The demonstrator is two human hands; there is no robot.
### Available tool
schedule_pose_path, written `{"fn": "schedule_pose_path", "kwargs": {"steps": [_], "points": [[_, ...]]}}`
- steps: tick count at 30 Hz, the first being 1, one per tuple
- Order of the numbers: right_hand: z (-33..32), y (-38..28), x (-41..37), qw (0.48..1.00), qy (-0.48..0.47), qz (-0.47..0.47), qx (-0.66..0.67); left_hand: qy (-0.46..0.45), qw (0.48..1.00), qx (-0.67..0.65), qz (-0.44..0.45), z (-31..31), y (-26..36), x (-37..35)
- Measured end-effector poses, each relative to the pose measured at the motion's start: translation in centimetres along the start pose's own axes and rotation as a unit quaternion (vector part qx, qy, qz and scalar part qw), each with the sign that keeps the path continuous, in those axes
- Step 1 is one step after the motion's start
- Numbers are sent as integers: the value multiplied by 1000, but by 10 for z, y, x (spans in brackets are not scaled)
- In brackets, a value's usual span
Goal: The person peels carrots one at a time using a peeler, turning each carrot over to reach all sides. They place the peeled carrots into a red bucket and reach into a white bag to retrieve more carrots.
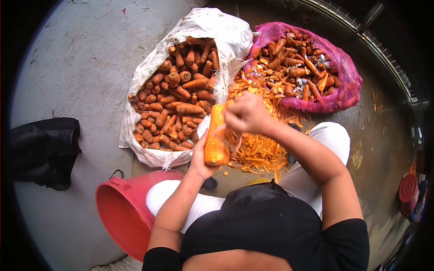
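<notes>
1. Grey floor point(77, 86) runs left of a white sack point(214, 27); one bright orange carrot point(216, 147) sits up in front of me, just left of heaped peelings point(262, 151)
2. Light, even strokes down its length, hold kept low, should serve best
3. My left hand point(203, 158) wraps its near end, forearm point(179, 201) angled inward; my right hand point(246, 112), blurred, curls by the far end, its hold impossible to tell

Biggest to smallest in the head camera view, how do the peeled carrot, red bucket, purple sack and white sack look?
1. White sack
2. Purple sack
3. Red bucket, partly hidden
4. Peeled carrot, in the left hand; nearness may enlarge it
</notes>
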State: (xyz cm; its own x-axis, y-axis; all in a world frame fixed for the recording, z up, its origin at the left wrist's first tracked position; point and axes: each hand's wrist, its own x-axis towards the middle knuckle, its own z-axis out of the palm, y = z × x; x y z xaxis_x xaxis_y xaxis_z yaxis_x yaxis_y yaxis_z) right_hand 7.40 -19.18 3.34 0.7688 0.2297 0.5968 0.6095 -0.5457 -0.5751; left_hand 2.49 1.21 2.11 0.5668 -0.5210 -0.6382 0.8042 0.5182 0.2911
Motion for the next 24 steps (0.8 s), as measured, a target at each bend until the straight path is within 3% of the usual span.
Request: {"fn": "schedule_pose_path", "kwargs": {"steps": [3, 10, 13, 15, 16, 17, 18, 21, 24], "points": [[3, -22, -11, 996, -34, -74, 34, 7, 1000, 1, -21, 4, 0, 1], [-1, -16, -14, 996, -52, -63, 32, 17, 999, -2, -30, 13, -9, 1], [-3, 3, -10, 997, -45, -49, -25, -60, 996, 43, -55, 0, -6, 0], [-8, 43, -2, 997, 10, -11, -81, -78, 990, 55, -103, -1, -5, -6], [-14, 60, 0, 994, 43, 72, -74, -110, 986, 50, -113, 0, -6, -10], [-30, 72, 9, 937, -131, 187, -266, -141, 981, 45, -122, 0, -7, -13], [-33, 88, -1, 923, -71, 160, -342, -150, 979, 92, -108, -1, -8, -17], [-29, 86, -4, 922, 0, 195, -335, -156, 980, 45, -115, 5, -10, -25], [-27, 46, 14, 945, -26, 304, -121, -66, 993, 87, -43, 7, -10, -20]]}}
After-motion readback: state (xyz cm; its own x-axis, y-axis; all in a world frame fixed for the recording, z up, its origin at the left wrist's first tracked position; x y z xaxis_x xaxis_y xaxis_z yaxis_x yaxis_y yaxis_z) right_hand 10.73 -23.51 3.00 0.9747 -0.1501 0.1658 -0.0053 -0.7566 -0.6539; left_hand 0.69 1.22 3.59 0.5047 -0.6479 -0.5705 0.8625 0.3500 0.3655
